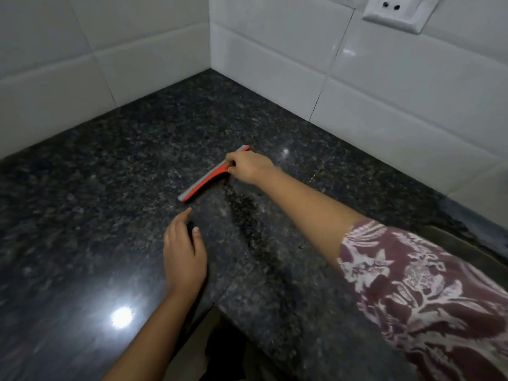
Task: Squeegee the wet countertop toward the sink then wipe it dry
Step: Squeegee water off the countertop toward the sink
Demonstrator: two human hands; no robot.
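Observation:
A red squeegee (204, 182) with a grey rubber blade lies edge-down on the dark speckled granite countertop (115, 171), slanting from lower left to upper right. My right hand (248, 167) is closed around its handle near the blade's upper end, arm stretched out from the lower right. My left hand (183, 254) rests flat on the counter just below the blade's lower end, fingers loosely apart, holding nothing. A duller streak runs on the stone between the squeegee and the counter's front edge.
White tiled walls (275, 64) meet in a corner behind the counter. A white wall socket (395, 12) sits at the top right. A dark sink rim (467, 243) shows at the right edge, partly behind my patterned sleeve. The counter's inner corner edge (220, 303) drops off near my left wrist.

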